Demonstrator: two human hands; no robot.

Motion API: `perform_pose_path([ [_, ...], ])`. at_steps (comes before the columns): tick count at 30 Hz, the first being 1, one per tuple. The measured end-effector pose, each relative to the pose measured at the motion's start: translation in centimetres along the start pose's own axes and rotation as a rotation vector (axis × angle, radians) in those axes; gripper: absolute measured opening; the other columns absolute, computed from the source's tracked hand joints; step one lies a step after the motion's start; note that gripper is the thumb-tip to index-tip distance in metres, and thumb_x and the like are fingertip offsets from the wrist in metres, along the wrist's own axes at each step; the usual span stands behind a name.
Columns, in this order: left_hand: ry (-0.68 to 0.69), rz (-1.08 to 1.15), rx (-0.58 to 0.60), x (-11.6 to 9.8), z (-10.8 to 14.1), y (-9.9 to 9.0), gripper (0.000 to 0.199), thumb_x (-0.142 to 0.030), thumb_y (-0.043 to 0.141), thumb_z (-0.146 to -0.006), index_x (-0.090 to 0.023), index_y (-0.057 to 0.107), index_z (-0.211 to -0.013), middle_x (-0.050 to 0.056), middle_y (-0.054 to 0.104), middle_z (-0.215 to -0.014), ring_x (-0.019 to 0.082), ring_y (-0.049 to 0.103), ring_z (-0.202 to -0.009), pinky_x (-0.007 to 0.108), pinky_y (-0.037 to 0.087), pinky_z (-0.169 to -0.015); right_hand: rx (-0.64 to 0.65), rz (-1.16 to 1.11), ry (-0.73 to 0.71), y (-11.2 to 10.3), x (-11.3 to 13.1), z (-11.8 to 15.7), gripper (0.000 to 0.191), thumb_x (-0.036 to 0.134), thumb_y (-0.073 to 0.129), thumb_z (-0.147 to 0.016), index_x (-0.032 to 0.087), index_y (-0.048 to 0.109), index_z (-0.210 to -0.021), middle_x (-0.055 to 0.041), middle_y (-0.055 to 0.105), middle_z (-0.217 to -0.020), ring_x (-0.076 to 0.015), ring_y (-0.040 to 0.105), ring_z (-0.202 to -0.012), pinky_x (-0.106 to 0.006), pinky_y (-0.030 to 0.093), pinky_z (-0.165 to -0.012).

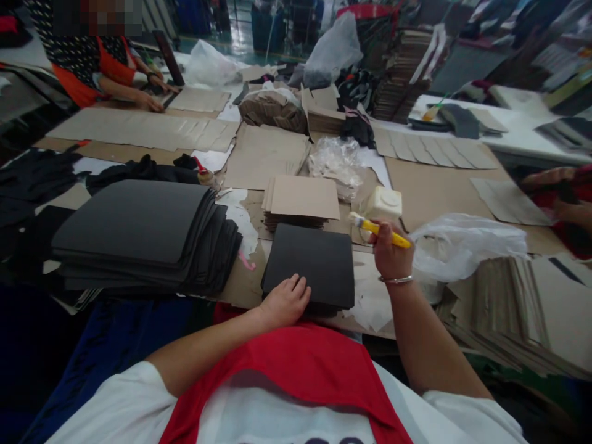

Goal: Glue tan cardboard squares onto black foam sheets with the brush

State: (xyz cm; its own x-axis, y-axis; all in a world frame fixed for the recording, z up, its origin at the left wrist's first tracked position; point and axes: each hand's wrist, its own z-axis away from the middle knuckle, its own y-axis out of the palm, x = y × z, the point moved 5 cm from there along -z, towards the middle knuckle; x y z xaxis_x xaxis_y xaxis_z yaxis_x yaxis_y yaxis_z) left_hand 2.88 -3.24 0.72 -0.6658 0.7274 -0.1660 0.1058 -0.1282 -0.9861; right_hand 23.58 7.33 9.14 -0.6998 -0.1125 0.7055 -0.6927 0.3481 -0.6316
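Note:
Near the table's front edge lies a stack of black sheets (308,259). My left hand (287,300) rests flat on its lower left part, fingers spread a little and holding nothing. Raised at the right of the stack, my right hand (392,250) grips a yellow-handled brush (386,233), its pale tip pointing left. Just behind the black stack stands a pile of brown cardboard pieces (303,197). A cream-coloured container (382,202) is behind the brush.
A tall pile of dark sheets (134,222) fills the left. Clear plastic bags (467,243) and cardboard stacks (499,302) lie at the right. A co-worker's hands (155,98) are at the far left; another person's hands (568,197) show at the right edge.

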Motion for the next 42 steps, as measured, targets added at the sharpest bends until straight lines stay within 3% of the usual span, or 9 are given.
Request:
perform_pose_path([
  [3, 0.012, -0.023, -0.02, 0.0, 0.3, -0.1, 0.038, -0.017, 0.04, -0.09, -0.01, 0.057, -0.123, 0.019, 0.055, -0.13, 0.03, 0.052, -0.12, 0.041, 0.05, -0.09, 0.373, -0.434, 0.159, 4.0, 2.7, 1.5, 0.049, 0.059, 0.044, -0.084, 0.015, 0.062, -0.092, 0.0003, 0.057, -0.057, -0.0079, 0.046, -0.04, -0.021, 0.034, -0.039],
  [7, 0.004, -0.093, -0.03, -0.2, 0.4, 0.0, 0.037, -0.018, 0.038, -0.091, -0.01, 0.059, -0.121, 0.019, 0.056, -0.128, 0.031, 0.055, -0.117, 0.041, 0.051, -0.087, 0.776, -0.52, 0.27, 10.5, 5.1, 4.4, 0.035, 0.051, 0.063, -0.072, 0.016, 0.061, -0.081, 0.0048, 0.054, -0.049, -0.0066, 0.043, -0.034, -0.018, 0.032, -0.034],
  [13, 0.024, -0.141, -0.081, -0.2, 0.3, 0.0, 0.037, -0.019, 0.037, -0.091, -0.01, 0.061, -0.119, 0.017, 0.059, -0.126, 0.031, 0.057, -0.113, 0.039, 0.052, -0.084, 0.792, -0.443, 0.251, 13.7, 4.2, 2.1, 0.027, 0.043, 0.062, -0.073, 0.016, 0.061, -0.078, 0.0055, 0.053, -0.046, -0.0062, 0.042, -0.033, -0.017, 0.032, -0.032],
  [20, 0.063, -0.148, -0.081, 0.1, 0.0, 0.1, 0.034, -0.018, 0.042, -0.09, -0.012, 0.063, -0.116, 0.015, 0.062, -0.122, 0.029, 0.059, -0.11, 0.035, 0.053, -0.079, 0.408, -0.396, 0.298, 11.0, 0.3, -2.0, 0.028, 0.044, 0.058, -0.075, 0.017, 0.059, -0.078, 0.0051, 0.053, -0.047, -0.0071, 0.045, -0.033, -0.018, 0.033, -0.032],
  [27, 0.058, -0.082, -0.038, 0.3, 0.0, -0.2, 0.037, -0.014, 0.043, -0.087, -0.014, 0.061, -0.119, 0.014, 0.06, -0.125, 0.028, 0.056, -0.115, 0.034, 0.052, -0.084, 0.155, -0.253, 0.453, 1.6, -5.1, 0.1, 0.027, 0.043, 0.058, -0.073, 0.017, 0.055, -0.067, 0.0057, 0.05, -0.042, -0.0061, 0.04, -0.03, -0.018, 0.03, -0.031],
  [30, 0.057, -0.042, 0.018, 0.1, 0.0, -0.3, 0.038, -0.013, 0.043, -0.086, -0.013, 0.059, -0.121, 0.015, 0.058, -0.127, 0.029, 0.053, -0.117, 0.036, 0.051, -0.086, 0.194, -0.191, 0.456, -0.8, -5.1, 2.9, 0.028, 0.043, 0.056, -0.075, 0.017, 0.056, -0.066, 0.0059, 0.048, -0.041, -0.0054, 0.039, -0.03, -0.017, 0.027, -0.031],
  [35, 0.046, -0.005, 0.1, 0.3, -0.4, -1.1, 0.035, -0.017, 0.044, -0.087, -0.013, 0.059, -0.118, 0.015, 0.058, -0.125, 0.029, 0.054, -0.115, 0.036, 0.051, -0.083, 0.543, -0.133, 0.387, -1.9, -3.1, 5.8, 0.034, 0.046, 0.054, -0.078, 0.017, 0.057, -0.063, 0.0059, 0.047, -0.04, -0.0047, 0.037, -0.03, -0.017, 0.025, -0.031],
  [39, 0.003, 0.14, 0.147, 2.5, -3.0, -3.4, 0.028, -0.036, 0.05, -0.087, -0.018, 0.063, -0.103, 0.008, 0.066, -0.099, 0.023, 0.062, -0.091, 0.034, 0.052, -0.077, 0.371, -0.379, 0.349, -2.9, -2.0, 1.6, 0.03, 0.046, 0.063, -0.074, 0.017, 0.063, -0.082, 0.004, 0.056, -0.054, -0.0062, 0.048, -0.041, -0.017, 0.037, -0.039],
  [42, -0.085, 0.191, -0.035, 5.6, -7.4, -6.2, 0.03, -0.038, 0.044, -0.09, -0.019, 0.061, -0.107, 0.007, 0.065, -0.104, 0.02, 0.06, -0.098, 0.032, 0.049, -0.086, 0.267, -0.736, 0.346, -0.7, -0.9, -3.8, 0.035, 0.043, 0.073, -0.065, 0.018, 0.063, -0.088, 0.0034, 0.06, -0.068, -0.0062, 0.054, -0.052, -0.019, 0.046, -0.051],
])
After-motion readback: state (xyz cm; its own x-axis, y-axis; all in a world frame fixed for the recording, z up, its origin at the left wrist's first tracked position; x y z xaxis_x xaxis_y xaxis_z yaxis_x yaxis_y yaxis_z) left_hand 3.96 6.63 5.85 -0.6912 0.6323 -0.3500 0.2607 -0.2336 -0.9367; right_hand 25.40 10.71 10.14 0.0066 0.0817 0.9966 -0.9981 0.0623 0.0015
